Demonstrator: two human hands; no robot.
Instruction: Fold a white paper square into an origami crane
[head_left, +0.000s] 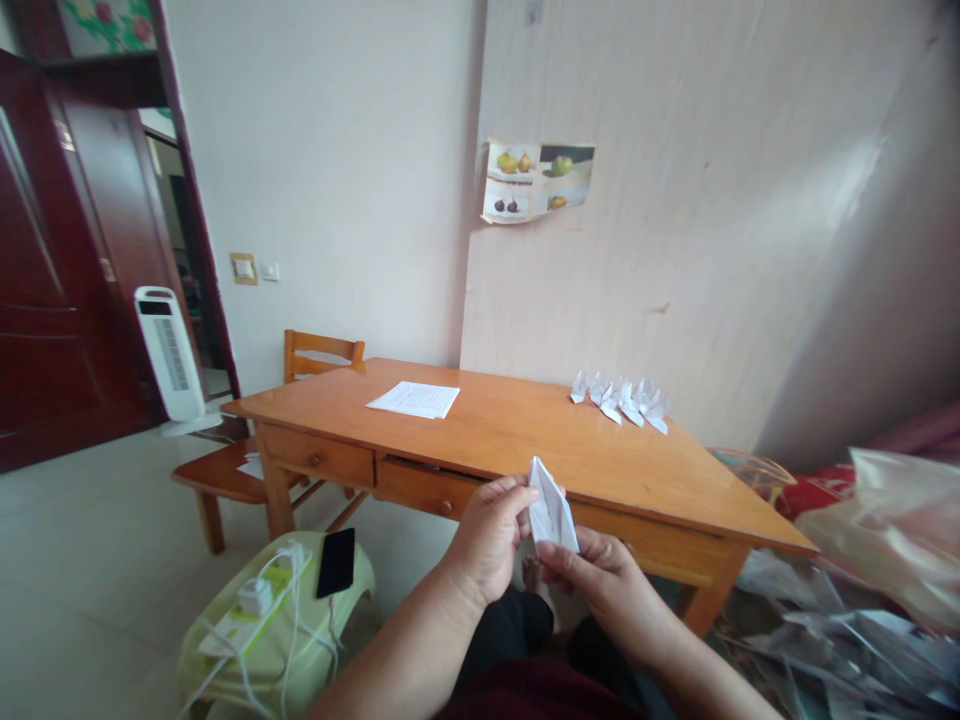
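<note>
A folded piece of white paper (pixel 552 512), pointed at its top, is held up before the front edge of the wooden table. My left hand (pixel 491 530) pinches its left side, thumb on the near face. At the lower right corner, my right hand (pixel 589 568) grips it between thumb and fingers. Part of the fingers behind the paper is hidden. Several folded white paper figures (pixel 630 402) stand grouped at the table's far right. On the table's left half lies a stack of printed paper sheets (pixel 415 399).
The wooden table (pixel 517 420) stands against the wall, with a chair (pixel 324 345) behind its left end. At lower left, a green stool (pixel 202 600) bears a power strip, cables and a black phone (pixel 336 562). Plastic bags (pixel 885 540) crowd the right side. A white tower fan (pixel 171 355) stands by the door.
</note>
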